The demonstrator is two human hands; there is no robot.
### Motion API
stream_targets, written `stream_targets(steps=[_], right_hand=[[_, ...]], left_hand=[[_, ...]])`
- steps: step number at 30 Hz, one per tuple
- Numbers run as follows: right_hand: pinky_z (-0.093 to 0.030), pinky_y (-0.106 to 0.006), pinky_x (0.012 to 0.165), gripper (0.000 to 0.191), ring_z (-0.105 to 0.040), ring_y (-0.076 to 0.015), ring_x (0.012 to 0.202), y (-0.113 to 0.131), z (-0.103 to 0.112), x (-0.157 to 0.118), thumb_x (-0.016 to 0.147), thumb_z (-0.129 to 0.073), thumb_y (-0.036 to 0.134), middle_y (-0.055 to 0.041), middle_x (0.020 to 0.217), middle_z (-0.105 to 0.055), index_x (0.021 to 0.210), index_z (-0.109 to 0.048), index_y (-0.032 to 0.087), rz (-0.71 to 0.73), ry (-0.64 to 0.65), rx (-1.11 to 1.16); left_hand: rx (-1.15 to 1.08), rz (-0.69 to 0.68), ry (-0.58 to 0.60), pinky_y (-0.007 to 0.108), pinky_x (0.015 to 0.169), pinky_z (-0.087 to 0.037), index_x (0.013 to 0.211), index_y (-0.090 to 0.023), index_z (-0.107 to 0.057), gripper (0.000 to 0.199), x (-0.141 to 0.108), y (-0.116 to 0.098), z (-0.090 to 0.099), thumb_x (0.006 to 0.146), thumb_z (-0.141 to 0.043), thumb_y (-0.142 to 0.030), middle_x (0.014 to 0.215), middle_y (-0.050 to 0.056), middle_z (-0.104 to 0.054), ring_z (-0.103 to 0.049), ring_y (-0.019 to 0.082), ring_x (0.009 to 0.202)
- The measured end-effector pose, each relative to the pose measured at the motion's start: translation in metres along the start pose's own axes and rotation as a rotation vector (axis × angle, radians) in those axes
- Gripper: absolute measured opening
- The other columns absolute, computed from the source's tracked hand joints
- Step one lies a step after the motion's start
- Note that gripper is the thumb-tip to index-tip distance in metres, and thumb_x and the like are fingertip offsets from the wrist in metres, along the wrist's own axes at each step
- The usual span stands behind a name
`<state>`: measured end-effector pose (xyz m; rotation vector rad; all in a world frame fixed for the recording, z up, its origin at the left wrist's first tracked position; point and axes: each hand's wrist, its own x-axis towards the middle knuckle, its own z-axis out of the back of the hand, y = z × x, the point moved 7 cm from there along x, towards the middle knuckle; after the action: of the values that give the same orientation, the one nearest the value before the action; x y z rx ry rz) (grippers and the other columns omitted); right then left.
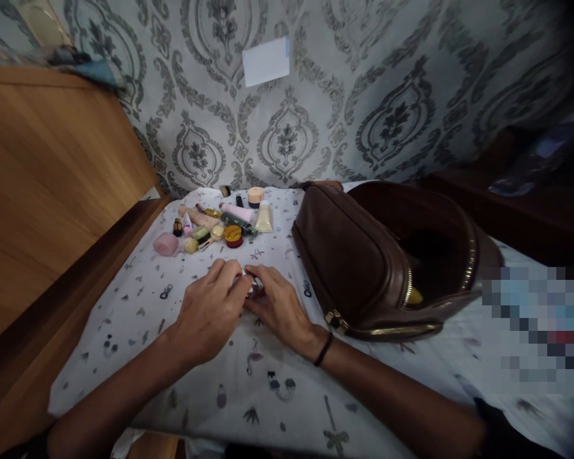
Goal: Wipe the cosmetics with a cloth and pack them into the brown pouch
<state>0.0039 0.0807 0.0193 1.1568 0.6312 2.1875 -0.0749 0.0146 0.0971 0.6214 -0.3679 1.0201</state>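
Small whitish item (254,288): pinched by left hand (211,312) and right hand (281,307), near loose cosmetics (233,235) and open brown bag (347,258).

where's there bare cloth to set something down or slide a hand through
Bare cloth lies between the left hand and the wooden ledge, and nearer the wearer, between the forearms. A narrower strip separates the cosmetics from the brown bag. It's crowded toward the wall, left of the bag, with tubes and jars.
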Motion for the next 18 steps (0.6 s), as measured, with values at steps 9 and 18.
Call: stream_targets(steps=[9, 18], right_hand=[[-0.052, -0.040, 0.075, 0.024, -0.058, -0.0278, 0.095, 0.013, -0.005, 0.001, 0.085, -0.073, 0.019, -0.0086, 0.099, -0.066, 0.104, -0.059, 0.020, 0.014, 0.077, -0.099], [-0.052, -0.044, 0.090, 0.042, -0.058, -0.0298, 0.109, 0.016, -0.006, -0.003, 0.083, -0.075, 0.015, -0.0122, 0.113, -0.067, 0.121, -0.058, 0.020, 0.142, 0.085, 0.039]], left_hand=[[-0.229, 0.202, 0.335, 0.031, 0.060, -0.041, 0.075, -0.019, -0.061, 0.026, 0.012, 0.018, -0.010, 0.096, -0.046, -0.018, 0.082, 0.003, -0.058, -0.057, 0.020, 0.074], [-0.916, 0.513, 0.286, 0.026, 0.058, -0.037, 0.076, -0.019, -0.058, 0.017, 0.013, 0.063, -0.038, 0.085, -0.054, -0.033, 0.072, -0.001, -0.058, -0.051, 0.015, 0.066]])
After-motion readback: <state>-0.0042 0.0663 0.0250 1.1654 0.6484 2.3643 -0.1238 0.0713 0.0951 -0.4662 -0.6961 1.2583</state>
